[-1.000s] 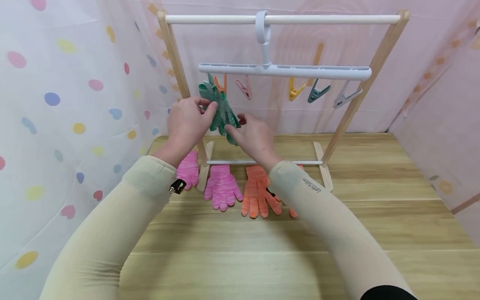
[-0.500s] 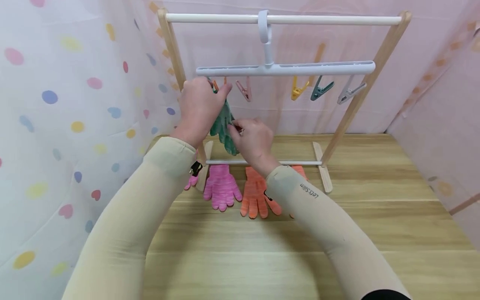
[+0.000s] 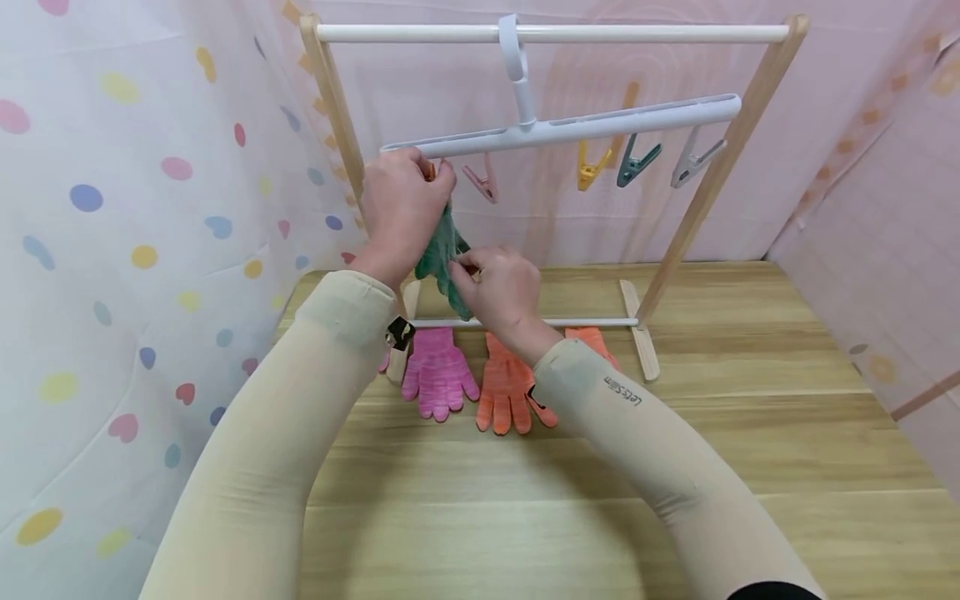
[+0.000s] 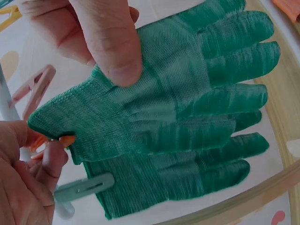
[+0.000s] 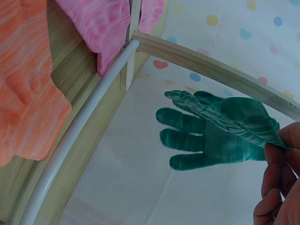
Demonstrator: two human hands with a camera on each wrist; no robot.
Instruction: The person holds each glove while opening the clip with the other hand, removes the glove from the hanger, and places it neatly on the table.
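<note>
Green gloves (image 4: 178,122), knitted pair, are held up at the left end of the clip hanger (image 3: 570,129), cuffs uppermost, fingers hanging down. Left hand (image 3: 401,208) is curled round the cuff edge and the orange peg (image 4: 56,143) just under the hanger bar; a green peg (image 4: 82,187) is seen beside it, already on the 2nd glove's cuff. Right hand (image 3: 498,287) pinches the glove lower down, thumb pressed on the palm fabric. Hanger is tilted, left end low, hooked on the rack's top rail (image 3: 555,33).

Handling, as judged: v. light, soft, floppy knit; not fragile, not slippery; folds under its own weight. Best taken at the ribbed cuff, where fabric is thickest, w/ a 2nd pinch mid-palm to keep it flat.

Below the hanger, on the wooden table (image 3: 675,467): pink gloves (image 3: 438,375), orange gloves (image 3: 510,383).
</note>
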